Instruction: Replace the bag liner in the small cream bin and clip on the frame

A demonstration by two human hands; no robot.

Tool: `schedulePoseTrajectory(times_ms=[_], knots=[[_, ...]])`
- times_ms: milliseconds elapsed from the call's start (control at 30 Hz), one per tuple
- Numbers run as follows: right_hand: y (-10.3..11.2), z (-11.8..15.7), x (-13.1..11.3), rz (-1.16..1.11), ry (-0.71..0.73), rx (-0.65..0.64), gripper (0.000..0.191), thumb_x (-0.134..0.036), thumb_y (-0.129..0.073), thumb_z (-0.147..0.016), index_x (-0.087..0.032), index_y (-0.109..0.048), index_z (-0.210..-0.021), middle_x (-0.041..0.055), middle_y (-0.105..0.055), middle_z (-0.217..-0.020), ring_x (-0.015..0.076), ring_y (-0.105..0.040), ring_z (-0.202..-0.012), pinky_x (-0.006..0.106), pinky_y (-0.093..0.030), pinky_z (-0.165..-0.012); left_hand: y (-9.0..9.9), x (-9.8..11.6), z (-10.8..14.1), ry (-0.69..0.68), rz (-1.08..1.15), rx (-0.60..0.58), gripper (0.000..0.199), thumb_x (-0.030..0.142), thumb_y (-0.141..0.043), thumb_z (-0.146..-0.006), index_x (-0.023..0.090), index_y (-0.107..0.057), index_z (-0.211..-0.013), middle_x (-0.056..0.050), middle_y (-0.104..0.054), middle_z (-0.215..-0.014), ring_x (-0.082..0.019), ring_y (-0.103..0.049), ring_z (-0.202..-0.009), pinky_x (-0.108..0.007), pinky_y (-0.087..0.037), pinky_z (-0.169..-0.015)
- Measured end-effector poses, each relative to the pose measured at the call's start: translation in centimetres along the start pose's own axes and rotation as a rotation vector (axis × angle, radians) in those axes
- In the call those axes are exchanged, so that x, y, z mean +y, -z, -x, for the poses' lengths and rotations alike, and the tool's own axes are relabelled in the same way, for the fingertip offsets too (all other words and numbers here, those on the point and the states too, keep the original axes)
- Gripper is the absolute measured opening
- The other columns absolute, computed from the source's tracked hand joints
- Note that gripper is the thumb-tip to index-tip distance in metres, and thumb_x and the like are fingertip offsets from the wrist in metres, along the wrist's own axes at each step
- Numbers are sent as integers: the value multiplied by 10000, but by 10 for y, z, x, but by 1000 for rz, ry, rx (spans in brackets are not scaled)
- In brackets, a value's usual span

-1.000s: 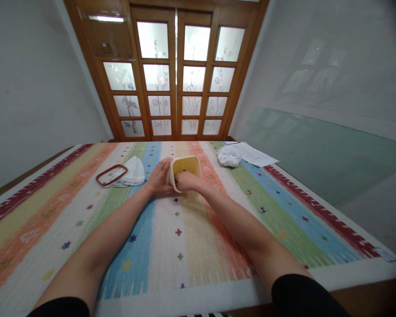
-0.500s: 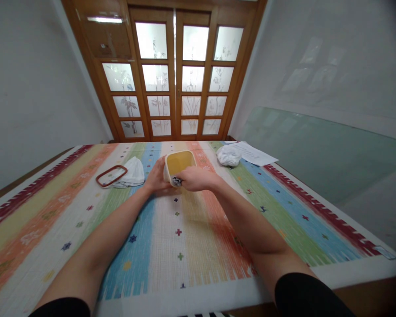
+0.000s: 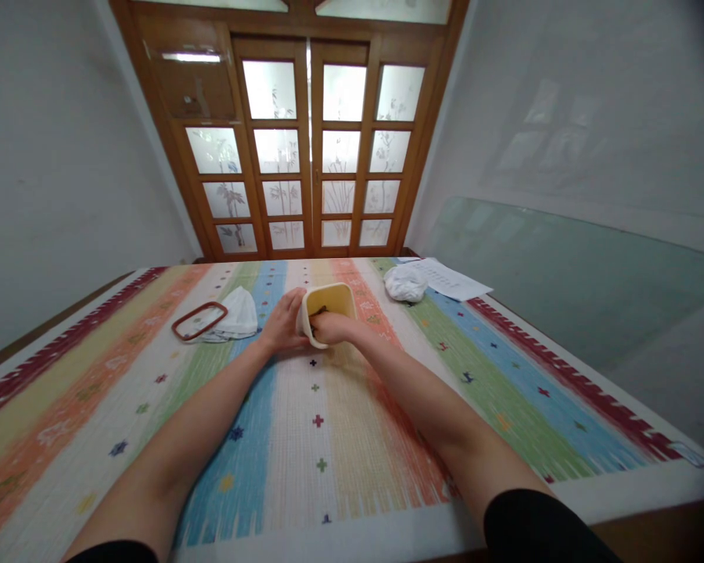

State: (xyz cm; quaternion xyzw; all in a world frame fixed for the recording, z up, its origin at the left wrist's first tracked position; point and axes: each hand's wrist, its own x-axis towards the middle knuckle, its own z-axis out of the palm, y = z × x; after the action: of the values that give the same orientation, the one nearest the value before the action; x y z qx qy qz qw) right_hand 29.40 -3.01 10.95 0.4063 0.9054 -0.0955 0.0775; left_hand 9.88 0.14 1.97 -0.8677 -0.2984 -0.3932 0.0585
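A cream-yellow plastic bin (image 3: pixel 335 293) lies tilted on the table, its rounded rectangular mouth facing me. My left hand (image 3: pixel 285 322) grips the bin's left side, fingers up along the rim. My right hand (image 3: pixel 330 328) reaches into the mouth with its fingers curled. Beside those fingers a small dark crumpled piece (image 3: pixel 318 312) shows; most of it is hidden by the hand and bin wall. To the left, a brown-red rounded rectangular ring (image 3: pixel 200 320) rests partly against a white plastic bag (image 3: pixel 239 314).
A crumpled white bundle (image 3: pixel 405 284) sits at the back right, next to a printed paper sheet (image 3: pixel 453 280). The striped tablecloth (image 3: pixel 305 438) covers the table. A glass panel (image 3: pixel 540 266) leans on the right wall, and wooden doors (image 3: pixel 310 156) stand beyond.
My right hand has moved from the bin's front rim down into its mouth, taking the dark-and-white crumpled piece inside. The bin has shifted slightly right. My view has tilted up a little.
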Motion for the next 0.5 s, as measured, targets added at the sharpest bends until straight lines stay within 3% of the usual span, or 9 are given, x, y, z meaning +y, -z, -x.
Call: schedulePoseTrajectory(times_ms=[133, 300, 400, 500], knots=[[24, 21, -2, 45, 11, -63, 377, -211, -565, -969, -107, -721, -1295, 191, -756, -1278, 294, -740, -1096, 297, -524, -848, 0, -4, 0, 58, 50, 64, 1299, 506, -926, -672, 235, -145, -1674, -220, -390, -1612, -439, -413, -1508, -642, -399, -1236], [53, 59, -15, 84, 34, 19, 349, -184, -506, -959, -150, -768, -1186, 159, -784, -1187, 275, -743, -1036, 306, -508, -823, -1, -10, 0, 95, 110, 125, 1243, 520, -924, -662, 220, -227, -1647, -208, -442, -1578, -431, -448, -1484, -641, -397, -1228], [50, 58, -16, 83, 23, 34, 353, -189, -505, -949, -142, -772, -1176, 168, -787, -1171, 282, -747, -1020, 312, -509, -805, -3, -11, 0, 78, 101, 124, 1241, 524, -926, -654, 221, -237, -1641, -206, -448, -1572, -433, -446, -1485, -644, -394, -1228], [32, 36, -10, 79, 1, -11, 362, -209, -527, -949, -116, -757, -1211, 193, -775, -1214, 304, -752, -1035, 318, -516, -792, -3, -10, 1, 47, 72, 96, 1307, 523, -940, -625, 224, -195, -1656, -216, -417, -1590, -448, -431, -1492, -653, -393, -1228]])
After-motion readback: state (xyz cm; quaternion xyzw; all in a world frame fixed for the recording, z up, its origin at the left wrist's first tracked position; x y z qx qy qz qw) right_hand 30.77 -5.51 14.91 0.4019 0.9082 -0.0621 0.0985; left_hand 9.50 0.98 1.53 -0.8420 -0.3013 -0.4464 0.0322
